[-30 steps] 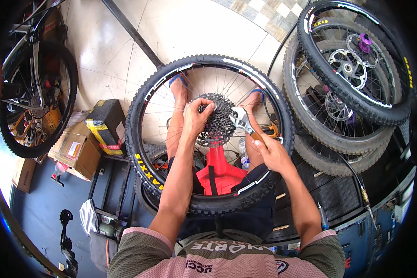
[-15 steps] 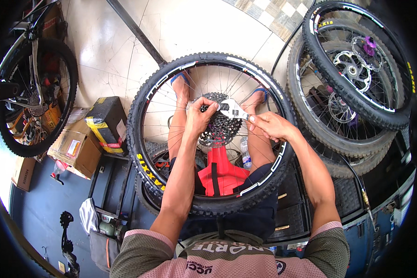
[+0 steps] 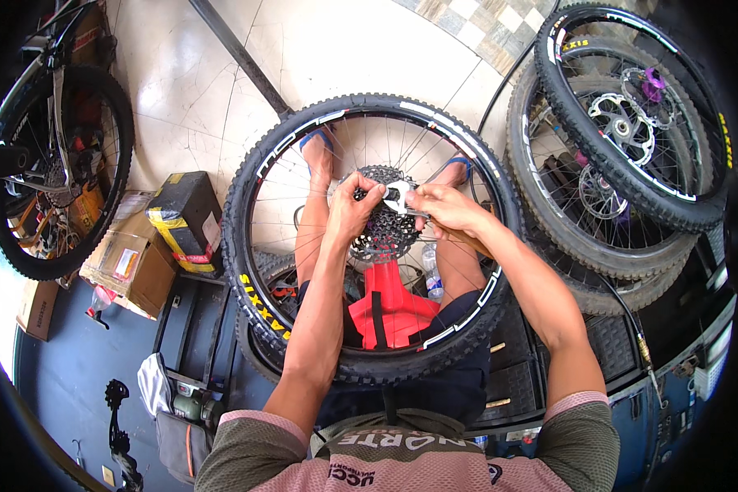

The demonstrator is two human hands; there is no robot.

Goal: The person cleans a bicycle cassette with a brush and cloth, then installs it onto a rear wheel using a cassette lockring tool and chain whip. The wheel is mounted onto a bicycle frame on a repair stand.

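A bicycle wheel (image 3: 239,205) with a knobby black tyre lies across my lap, its dark cassette (image 3: 385,235) facing up. Over the cassette, my right hand (image 3: 449,215) grips a silver adjustable wrench (image 3: 397,199) close to its head, with the thumb on the metal. My left hand (image 3: 357,207) is pinched around a small black part at the wrench's jaws. That part is mostly covered by the fingers, so I cannot tell its exact kind. Most of the wrench handle is hidden under my right hand.
Several wheels (image 3: 533,205) with disc rotors are stacked at the right. A bicycle (image 3: 57,164) stands at the left beside a brown cardboard box (image 3: 131,262) and a black box with yellow tape (image 3: 187,217). A red stand (image 3: 394,307) shows beneath the wheel. A hose (image 3: 640,336) hangs at the right.
My right hand has moved left along the wrench, from the handle up to its head. The wrench head has shifted slightly left and turned. My left hand keeps its pinch almost in place.
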